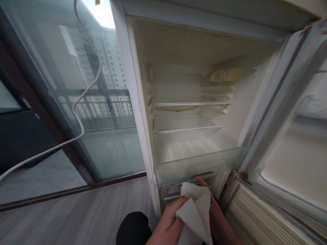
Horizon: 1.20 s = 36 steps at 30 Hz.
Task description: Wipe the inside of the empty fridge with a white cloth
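Head view, lower centre: left hand (173, 215) is gripping cloth (196, 207), right hand (214, 205) unclear; I'm seemingly folding, needing both.

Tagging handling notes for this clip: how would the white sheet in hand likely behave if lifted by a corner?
The white sheet would likely flop, since it folds over itself beside the left hand. It is probably light, as its edges look thin. Its matte surface suggests it would not slip easily.

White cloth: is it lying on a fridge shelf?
No, the white cloth is held in the person's left hand, in front of the fridge.
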Available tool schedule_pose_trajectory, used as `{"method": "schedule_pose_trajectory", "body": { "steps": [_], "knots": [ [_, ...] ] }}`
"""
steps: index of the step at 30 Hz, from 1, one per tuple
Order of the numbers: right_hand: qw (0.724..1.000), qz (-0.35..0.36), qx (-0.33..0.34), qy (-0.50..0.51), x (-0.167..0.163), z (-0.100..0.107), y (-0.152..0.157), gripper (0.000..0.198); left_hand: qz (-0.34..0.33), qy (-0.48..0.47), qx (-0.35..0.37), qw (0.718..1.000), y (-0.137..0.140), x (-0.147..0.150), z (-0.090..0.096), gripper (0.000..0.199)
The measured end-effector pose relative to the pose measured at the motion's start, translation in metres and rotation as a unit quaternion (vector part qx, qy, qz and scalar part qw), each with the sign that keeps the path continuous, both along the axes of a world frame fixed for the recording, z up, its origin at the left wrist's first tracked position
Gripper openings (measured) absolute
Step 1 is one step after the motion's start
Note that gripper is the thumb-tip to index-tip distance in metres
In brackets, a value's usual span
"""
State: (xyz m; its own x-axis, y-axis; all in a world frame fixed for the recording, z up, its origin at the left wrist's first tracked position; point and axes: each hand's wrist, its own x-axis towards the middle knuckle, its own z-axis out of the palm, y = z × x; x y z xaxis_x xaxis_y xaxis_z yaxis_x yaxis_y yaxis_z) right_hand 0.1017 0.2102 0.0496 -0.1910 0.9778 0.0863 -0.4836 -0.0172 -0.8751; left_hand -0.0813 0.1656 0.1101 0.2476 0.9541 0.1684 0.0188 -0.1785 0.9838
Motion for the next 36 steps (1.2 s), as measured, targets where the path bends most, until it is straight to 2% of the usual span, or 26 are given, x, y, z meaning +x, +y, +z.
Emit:
{"method": "schedule_pose_trajectory", "body": {
  "steps": [2, 5, 6, 8, 10, 13, 15, 17, 19, 21, 22, 24, 25, 26, 28, 29, 32, 34, 36],
  "knots": [
    [0.999, 0.040, 0.005, 0.002, 0.002, -0.002, 0.001, 0.068, -0.035, -0.035, -0.027, 0.998, -0.001, -0.001, 0.001, 0.037],
    [0.993, 0.092, 0.057, -0.043, 0.008, -0.001, 0.000, 0.021, -0.040, -0.073, -0.059, 0.995, -0.004, 0.001, 0.001, 0.036],
    [0.990, 0.103, 0.077, -0.060, 0.010, 0.001, -0.001, 0.013, -0.032, -0.086, -0.074, 0.993, -0.006, 0.002, 0.000, 0.035],
    [0.984, 0.118, 0.101, -0.084, 0.013, 0.009, -0.005, 0.012, -0.027, -0.123, -0.111, 0.986, -0.009, 0.005, -0.004, 0.032],
    [0.979, 0.130, 0.121, -0.103, 0.015, 0.016, -0.008, 0.020, -0.045, -0.171, -0.130, 0.976, -0.011, 0.008, -0.011, 0.027],
    [0.965, 0.128, 0.169, -0.153, 0.018, 0.020, -0.010, 0.018, -0.057, -0.208, -0.071, 0.974, -0.011, 0.008, -0.025, 0.028],
    [0.965, 0.068, 0.192, -0.167, 0.024, 0.018, -0.007, 0.026, -0.070, -0.197, -0.024, 0.978, -0.009, 0.003, -0.033, 0.031],
    [0.970, -0.017, 0.186, -0.155, 0.033, 0.020, -0.004, 0.032, -0.077, -0.167, -0.013, 0.983, -0.009, -0.004, -0.034, 0.033],
    [0.972, -0.045, 0.185, -0.137, 0.042, 0.026, -0.004, 0.032, -0.045, -0.114, 0.003, 0.992, -0.010, -0.011, -0.028, 0.027],
    [0.969, 0.020, 0.196, -0.150, 0.045, 0.036, -0.007, 0.032, 0.004, -0.037, 0.039, 0.999, -0.011, -0.014, -0.018, 0.014],
    [0.963, 0.069, 0.198, -0.172, 0.044, 0.040, -0.010, 0.043, 0.025, -0.003, 0.062, 0.998, -0.011, -0.015, -0.013, 0.012],
    [0.938, 0.148, 0.208, -0.235, 0.035, 0.045, -0.015, 0.066, 0.047, 0.048, 0.109, 0.992, -0.011, -0.015, -0.002, 0.020],
    [0.925, 0.164, 0.222, -0.263, 0.029, 0.044, -0.016, 0.065, 0.049, 0.068, 0.131, 0.988, -0.010, -0.014, 0.002, 0.027],
    [0.914, 0.163, 0.242, -0.281, 0.023, 0.043, -0.016, 0.053, 0.047, 0.086, 0.153, 0.983, -0.009, -0.014, 0.006, 0.033],
    [0.901, 0.137, 0.291, -0.289, 0.012, 0.038, -0.012, 0.026, 0.041, 0.128, 0.178, 0.975, -0.008, -0.016, 0.013, 0.039],
    [0.900, 0.123, 0.308, -0.282, 0.008, 0.037, -0.009, 0.018, 0.035, 0.151, 0.180, 0.971, -0.007, -0.018, 0.016, 0.039],
    [0.916, 0.078, 0.307, -0.248, 0.011, 0.042, -0.003, 0.018, 0.017, 0.221, 0.159, 0.962, -0.007, -0.027, 0.028, 0.036],
    [0.919, -0.028, 0.302, -0.251, 0.019, 0.049, -0.003, 0.017, 0.023, 0.252, 0.154, 0.955, -0.009, -0.032, 0.037, 0.022],
    [0.890, -0.209, 0.308, -0.263, 0.026, 0.050, -0.007, 0.012, 0.056, 0.262, 0.161, 0.950, -0.010, -0.033, 0.047, 0.009]
  ]
}}
